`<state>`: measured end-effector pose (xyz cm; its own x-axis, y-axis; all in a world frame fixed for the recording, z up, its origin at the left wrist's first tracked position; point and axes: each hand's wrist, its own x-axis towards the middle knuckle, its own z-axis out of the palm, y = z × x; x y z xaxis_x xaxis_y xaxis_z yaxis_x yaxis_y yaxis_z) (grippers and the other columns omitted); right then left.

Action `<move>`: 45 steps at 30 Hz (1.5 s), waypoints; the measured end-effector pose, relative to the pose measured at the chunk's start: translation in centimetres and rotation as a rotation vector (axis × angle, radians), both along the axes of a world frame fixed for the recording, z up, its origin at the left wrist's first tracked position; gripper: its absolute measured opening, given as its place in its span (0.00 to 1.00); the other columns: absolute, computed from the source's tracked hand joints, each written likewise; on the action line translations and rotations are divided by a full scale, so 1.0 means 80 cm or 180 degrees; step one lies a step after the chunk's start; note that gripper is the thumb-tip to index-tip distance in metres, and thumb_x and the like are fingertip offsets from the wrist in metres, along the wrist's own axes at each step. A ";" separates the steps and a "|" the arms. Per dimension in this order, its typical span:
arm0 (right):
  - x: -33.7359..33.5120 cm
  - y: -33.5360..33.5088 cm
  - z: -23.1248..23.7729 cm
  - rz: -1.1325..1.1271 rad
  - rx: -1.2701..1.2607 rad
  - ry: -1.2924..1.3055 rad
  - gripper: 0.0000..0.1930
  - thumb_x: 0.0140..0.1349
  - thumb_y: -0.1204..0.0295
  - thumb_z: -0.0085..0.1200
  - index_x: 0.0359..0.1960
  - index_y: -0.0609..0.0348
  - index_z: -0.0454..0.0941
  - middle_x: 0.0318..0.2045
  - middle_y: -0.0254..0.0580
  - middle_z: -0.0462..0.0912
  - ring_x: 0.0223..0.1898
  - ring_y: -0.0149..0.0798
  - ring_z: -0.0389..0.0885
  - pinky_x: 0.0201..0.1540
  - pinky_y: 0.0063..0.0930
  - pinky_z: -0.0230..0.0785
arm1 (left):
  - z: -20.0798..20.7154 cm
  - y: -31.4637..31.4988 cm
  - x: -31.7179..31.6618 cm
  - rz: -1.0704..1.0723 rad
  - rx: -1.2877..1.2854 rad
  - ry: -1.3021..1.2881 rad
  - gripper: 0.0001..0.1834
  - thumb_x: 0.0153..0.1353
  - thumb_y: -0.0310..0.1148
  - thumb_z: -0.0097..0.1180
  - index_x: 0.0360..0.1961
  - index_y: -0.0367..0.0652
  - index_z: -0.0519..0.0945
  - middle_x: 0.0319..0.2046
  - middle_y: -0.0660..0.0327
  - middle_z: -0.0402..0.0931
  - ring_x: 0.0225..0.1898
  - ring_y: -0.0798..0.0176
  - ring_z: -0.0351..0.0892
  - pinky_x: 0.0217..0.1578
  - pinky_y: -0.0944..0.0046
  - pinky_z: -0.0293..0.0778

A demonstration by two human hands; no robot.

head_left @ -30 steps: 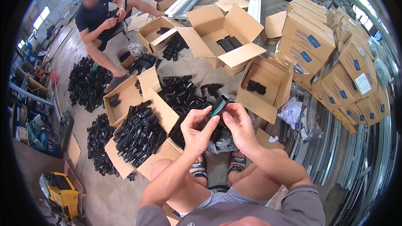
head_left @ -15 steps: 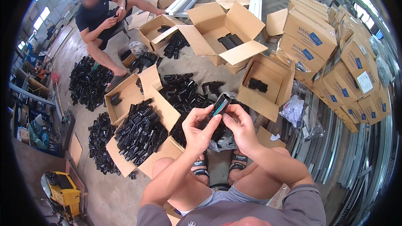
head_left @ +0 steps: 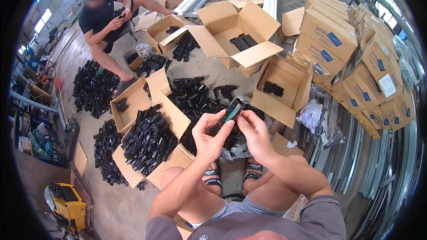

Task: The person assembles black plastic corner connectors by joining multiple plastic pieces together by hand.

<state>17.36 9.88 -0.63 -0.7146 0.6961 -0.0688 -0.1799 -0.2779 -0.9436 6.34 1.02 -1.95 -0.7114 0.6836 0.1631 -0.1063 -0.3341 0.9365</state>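
Between my two hands, above my feet, is a glossy black plastic part (head_left: 234, 108) with a greenish-blue reflection along one side. My left hand (head_left: 210, 138) pinches its left side with thumb and fingers. On the other side, my right hand (head_left: 255, 137) has its fingertips closed on the lower right of the same part. Beneath and beyond it spreads a floor pile of similar black parts (head_left: 189, 93). Left of my hands, an open carton (head_left: 178, 118) is heaped with black pieces (head_left: 149, 140). What the fingertips do behind the part is hidden.
A co-worker (head_left: 100, 18) sits at the far left, handling a small dark piece. Open cartons (head_left: 255, 18) stand ahead; another carton (head_left: 284, 73) is nearer right. Stacked boxes (head_left: 324, 40) and long metal profiles (head_left: 347, 151) lie right. A yellow machine (head_left: 69, 204) stands lower left.
The black part has tipped very slightly in my fingers, and both hands keep their hold. The co-worker's hands have shifted a little.
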 end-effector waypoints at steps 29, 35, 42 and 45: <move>0.010 0.031 0.007 0.0771 0.0912 -0.1846 0.27 0.67 0.51 0.53 0.48 0.68 0.78 0.29 0.44 0.84 0.23 0.30 0.81 0.26 0.25 0.73 | -0.004 0.005 -0.019 -0.0886 -0.1332 -0.0771 0.20 0.70 0.36 0.54 0.59 0.40 0.71 0.45 0.61 0.80 0.44 0.74 0.75 0.42 0.72 0.70; 0.010 0.052 -0.019 0.0566 0.1232 -0.1969 0.26 0.68 0.50 0.49 0.43 0.66 0.82 0.28 0.50 0.85 0.29 0.40 0.85 0.32 0.32 0.73 | 0.013 -0.001 -0.022 -0.1495 -0.1718 -0.0993 0.27 0.71 0.39 0.50 0.67 0.41 0.62 0.55 0.61 0.73 0.54 0.69 0.71 0.49 0.62 0.71; 0.015 0.046 -0.008 0.0352 0.1714 -0.1601 0.23 0.68 0.53 0.51 0.42 0.66 0.82 0.34 0.55 0.85 0.37 0.46 0.86 0.40 0.34 0.73 | 0.008 -0.009 -0.044 -0.2371 -0.1475 -0.1599 0.34 0.65 0.31 0.59 0.66 0.31 0.57 0.55 0.55 0.73 0.52 0.64 0.78 0.49 0.59 0.81; 0.020 0.050 0.003 0.0385 0.1907 -0.1484 0.23 0.68 0.53 0.52 0.41 0.65 0.82 0.32 0.53 0.85 0.36 0.43 0.85 0.40 0.33 0.73 | 0.018 -0.012 -0.046 -0.2396 -0.1690 -0.1572 0.32 0.62 0.30 0.63 0.63 0.30 0.63 0.48 0.57 0.78 0.46 0.66 0.81 0.47 0.64 0.82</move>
<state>18.93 13.85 -0.38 -0.7778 0.6282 -0.0175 0.2728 0.3124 -0.9100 2.65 0.07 -0.53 0.0222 0.8764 -0.4810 -0.5271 0.4191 0.7393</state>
